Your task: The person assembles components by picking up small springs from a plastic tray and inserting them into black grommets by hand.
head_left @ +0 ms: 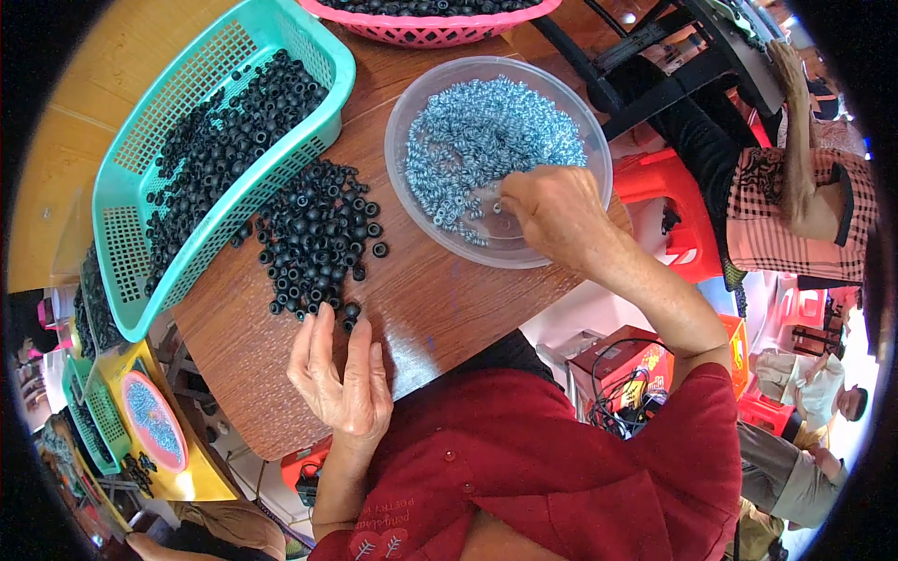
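My left hand (342, 383) lies on the brown table with its fingers stretched and apart. Its fingertips touch the near edge of a loose pile of small black round caps (318, 234) with holes in them. Nothing is gripped there. My right hand (559, 213) reaches into a clear round plastic bowl (599, 154), over the near right rim. Small silvery ribbed metal pieces, like tiny springs (496, 122), fill much of that bowl. The right thumb and fingers are pinched together among them; what they hold is hidden.
A turquoise perforated basket (117, 234) of more black caps stands at the left, beside the pile. Behind, a pink basket (421, 31) holds black pieces. Red stools (678, 206) and a red box with cables (622, 369) are right of the table (253, 374). Other people sit around.
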Action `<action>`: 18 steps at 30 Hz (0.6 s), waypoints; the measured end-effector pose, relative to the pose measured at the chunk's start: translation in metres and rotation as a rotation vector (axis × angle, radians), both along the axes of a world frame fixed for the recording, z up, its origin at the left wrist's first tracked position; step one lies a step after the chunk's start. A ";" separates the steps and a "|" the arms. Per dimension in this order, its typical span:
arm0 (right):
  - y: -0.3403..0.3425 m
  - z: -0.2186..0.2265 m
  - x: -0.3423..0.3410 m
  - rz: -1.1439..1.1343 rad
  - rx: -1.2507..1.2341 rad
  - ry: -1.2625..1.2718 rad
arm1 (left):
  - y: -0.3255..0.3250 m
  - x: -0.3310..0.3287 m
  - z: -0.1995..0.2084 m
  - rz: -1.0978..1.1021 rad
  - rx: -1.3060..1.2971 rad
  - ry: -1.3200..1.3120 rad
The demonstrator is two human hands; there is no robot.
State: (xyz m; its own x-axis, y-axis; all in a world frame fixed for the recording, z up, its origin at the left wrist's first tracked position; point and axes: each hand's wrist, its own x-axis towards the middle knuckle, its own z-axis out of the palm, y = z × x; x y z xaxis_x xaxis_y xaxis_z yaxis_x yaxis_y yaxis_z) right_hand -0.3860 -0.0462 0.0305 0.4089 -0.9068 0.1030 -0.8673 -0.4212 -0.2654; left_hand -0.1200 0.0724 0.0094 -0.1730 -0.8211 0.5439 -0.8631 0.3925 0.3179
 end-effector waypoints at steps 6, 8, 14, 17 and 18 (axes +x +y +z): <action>-0.003 -0.004 0.001 -0.034 -0.097 -0.031 | 0.014 -0.004 0.047 -0.107 0.068 0.041; -0.005 -0.005 0.004 -0.006 -0.097 -0.018 | 0.015 -0.008 0.071 -0.230 0.068 0.201; -0.004 -0.012 0.009 -0.021 -0.149 0.055 | 0.010 -0.032 0.116 -0.635 0.195 0.862; -0.002 -0.007 0.017 -0.010 -0.086 0.033 | 0.050 -0.073 0.133 -0.048 0.260 1.538; -0.001 -0.008 0.015 -0.011 -0.083 0.033 | 0.049 -0.079 0.137 -0.047 0.264 1.538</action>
State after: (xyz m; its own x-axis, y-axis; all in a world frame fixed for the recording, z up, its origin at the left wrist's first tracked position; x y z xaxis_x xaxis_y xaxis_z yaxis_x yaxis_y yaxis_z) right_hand -0.3706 -0.0476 0.0225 0.4035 -0.9001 0.1644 -0.8796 -0.4310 -0.2012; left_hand -0.1994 0.1218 0.1465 0.3667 -0.9282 0.0621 0.3555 0.2015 0.9127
